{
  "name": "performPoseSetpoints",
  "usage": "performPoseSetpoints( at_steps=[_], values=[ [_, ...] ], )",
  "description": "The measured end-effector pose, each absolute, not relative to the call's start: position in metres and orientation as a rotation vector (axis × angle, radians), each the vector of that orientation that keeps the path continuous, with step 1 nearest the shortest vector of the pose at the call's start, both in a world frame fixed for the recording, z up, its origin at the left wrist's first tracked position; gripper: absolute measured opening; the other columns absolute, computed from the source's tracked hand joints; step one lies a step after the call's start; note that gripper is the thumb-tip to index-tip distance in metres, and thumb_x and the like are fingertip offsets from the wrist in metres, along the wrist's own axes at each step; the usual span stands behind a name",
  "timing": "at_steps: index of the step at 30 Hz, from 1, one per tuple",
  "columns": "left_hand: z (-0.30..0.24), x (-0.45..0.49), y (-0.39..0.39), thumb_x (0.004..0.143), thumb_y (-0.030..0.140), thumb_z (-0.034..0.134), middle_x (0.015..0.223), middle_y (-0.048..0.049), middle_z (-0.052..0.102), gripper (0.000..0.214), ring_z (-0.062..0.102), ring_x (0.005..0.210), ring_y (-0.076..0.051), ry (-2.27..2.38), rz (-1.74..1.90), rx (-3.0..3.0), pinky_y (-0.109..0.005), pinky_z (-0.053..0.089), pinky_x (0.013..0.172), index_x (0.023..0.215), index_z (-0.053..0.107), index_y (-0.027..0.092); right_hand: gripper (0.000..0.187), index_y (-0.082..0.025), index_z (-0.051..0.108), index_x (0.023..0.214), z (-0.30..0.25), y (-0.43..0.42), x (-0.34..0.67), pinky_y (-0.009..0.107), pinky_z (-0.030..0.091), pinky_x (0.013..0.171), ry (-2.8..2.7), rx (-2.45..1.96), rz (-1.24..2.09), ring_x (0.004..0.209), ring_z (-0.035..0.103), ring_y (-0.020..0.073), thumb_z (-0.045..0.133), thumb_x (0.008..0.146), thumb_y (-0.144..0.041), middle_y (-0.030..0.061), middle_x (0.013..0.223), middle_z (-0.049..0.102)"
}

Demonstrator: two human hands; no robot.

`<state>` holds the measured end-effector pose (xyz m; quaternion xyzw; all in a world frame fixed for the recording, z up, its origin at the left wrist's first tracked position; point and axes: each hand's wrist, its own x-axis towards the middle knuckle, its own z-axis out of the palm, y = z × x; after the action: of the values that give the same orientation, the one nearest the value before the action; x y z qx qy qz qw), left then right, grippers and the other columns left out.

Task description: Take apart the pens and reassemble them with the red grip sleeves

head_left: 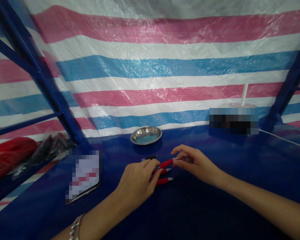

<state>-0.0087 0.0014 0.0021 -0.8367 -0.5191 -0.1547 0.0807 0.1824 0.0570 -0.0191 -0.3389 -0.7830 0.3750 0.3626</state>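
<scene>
A red pen (166,163) with a silver tip is held slightly above the blue table. My left hand (140,176) is closed on its rear part, with thumb and forefinger pinching it. At the silver tip, the thumb and a finger of my right hand (195,164) pinch the same pen, and its forefinger is raised and curved. Two more pens, an upper red pen (167,171) and a lower red pen (165,181), lie beside my left hand, their rear ends hidden by its fingers. Just beyond the left hand is a black pen (151,157), partly covered.
Farther back on the blue table (190,213) stands a shiny oval metal dish (146,136). A tablet-like device (86,176) with a blurred screen is at left, near red bundles (12,155). A blurred dark object (233,121) and white cable (285,138) are at right.
</scene>
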Motion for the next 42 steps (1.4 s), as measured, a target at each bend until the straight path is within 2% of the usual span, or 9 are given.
performPoseSetpoints(
  at_steps=[2, 5, 9, 15, 22, 25, 32, 36, 42],
  values=[
    [0.002, -0.009, 0.001, 0.084, 0.025, 0.037, 0.075, -0.0018, 0.061, 0.018, 0.055, 0.056, -0.013, -1.55, -0.453, -2.511, -0.025, 0.042, 0.054, 0.086, 0.053, 0.018, 0.016, -0.018, 0.055, 0.083, -0.018, 0.056, 0.183, 0.02, 0.035, 0.052, -2.065, -0.87, 0.88, 0.058, 0.051, 0.0087, 0.052, 0.077, -0.032, -0.0013, 0.068, 0.06],
    [0.001, -0.01, 0.002, 0.084, 0.025, 0.036, 0.075, -0.002, 0.061, 0.018, 0.056, 0.059, -0.014, -1.535, -0.446, -2.516, -0.026, 0.043, 0.056, 0.087, 0.053, 0.018, 0.023, -0.017, 0.056, 0.071, -0.016, 0.055, 0.183, 0.02, 0.035, 0.054, -2.133, -0.874, 0.777, 0.059, 0.05, 0.0092, 0.045, 0.081, -0.034, -0.0008, 0.065, 0.057],
    [-0.001, -0.011, 0.002, 0.085, 0.024, 0.036, 0.077, -0.0027, 0.061, 0.018, 0.058, 0.064, -0.016, -1.52, -0.461, -2.496, -0.027, 0.044, 0.058, 0.089, 0.053, 0.018, 0.018, -0.018, 0.054, 0.081, -0.015, 0.054, 0.184, 0.02, 0.035, 0.052, -2.14, -0.847, 0.784, 0.058, 0.049, 0.009, 0.046, 0.08, -0.035, -0.0012, 0.067, 0.057],
    [0.001, -0.01, 0.003, 0.085, 0.023, 0.036, 0.08, -0.0039, 0.062, 0.019, 0.059, 0.07, -0.017, -1.515, -0.442, -2.502, -0.028, 0.045, 0.063, 0.09, 0.053, 0.017, 0.02, -0.018, 0.054, 0.072, -0.015, 0.054, 0.184, 0.022, 0.035, 0.057, -2.231, -0.849, 0.646, 0.063, 0.049, 0.0104, 0.043, 0.082, -0.032, -0.0007, 0.066, 0.056],
    [0.008, -0.016, 0.01, 0.085, 0.027, 0.038, 0.072, -0.0015, 0.062, 0.017, 0.059, 0.064, -0.018, -1.749, -0.252, -2.406, -0.026, 0.039, 0.052, 0.092, 0.053, 0.021, 0.019, -0.019, 0.051, 0.091, -0.018, 0.063, 0.188, 0.021, 0.034, 0.05, -2.055, -0.968, 0.701, 0.055, 0.047, 0.0101, 0.046, 0.08, -0.033, -0.0018, 0.064, 0.054],
    [0.006, -0.02, 0.014, 0.085, 0.027, 0.037, 0.075, -0.0021, 0.063, 0.019, 0.059, 0.068, -0.021, -1.825, -0.139, -2.403, -0.028, 0.04, 0.055, 0.094, 0.054, 0.023, 0.018, -0.018, 0.051, 0.089, -0.018, 0.07, 0.193, 0.023, 0.035, 0.051, -2.017, -1.031, 0.576, 0.055, 0.047, 0.011, 0.046, 0.079, -0.032, -0.0015, 0.062, 0.053],
    [0.007, -0.023, 0.017, 0.086, 0.027, 0.037, 0.092, -0.0028, 0.061, 0.022, 0.057, 0.085, -0.021, -1.823, -0.206, -2.472, -0.03, 0.043, 0.068, 0.104, 0.05, 0.025, 0.015, -0.02, 0.059, 0.083, -0.025, 0.087, 0.204, 0.03, 0.037, 0.066, -2.219, -1.156, 0.131, 0.076, 0.048, 0.0181, 0.047, 0.079, -0.028, 0.0051, 0.075, 0.054],
    [0.006, -0.03, 0.021, 0.085, 0.025, 0.037, 0.085, -0.0033, 0.057, 0.021, 0.057, 0.078, -0.019, -1.826, -0.196, -2.38, -0.029, 0.043, 0.064, 0.1, 0.052, 0.024, 0.017, -0.022, 0.061, 0.087, -0.033, 0.095, 0.206, 0.032, 0.035, 0.066, -2.277, -1.216, 0.073, 0.082, 0.046, 0.0205, 0.049, 0.078, -0.03, 0.0064, 0.083, 0.055],
    [0.001, -0.037, 0.026, 0.082, 0.024, 0.042, 0.086, -0.0028, 0.051, 0.018, 0.055, 0.072, -0.017, -1.834, -0.169, -2.345, -0.026, 0.041, 0.058, 0.096, 0.053, 0.022, 0.019, -0.023, 0.062, 0.084, -0.042, 0.103, 0.208, 0.032, 0.034, 0.063, -2.303, -1.31, 0.04, 0.085, 0.045, 0.0237, 0.054, 0.074, -0.037, 0.0069, 0.085, 0.055]
  ],
)
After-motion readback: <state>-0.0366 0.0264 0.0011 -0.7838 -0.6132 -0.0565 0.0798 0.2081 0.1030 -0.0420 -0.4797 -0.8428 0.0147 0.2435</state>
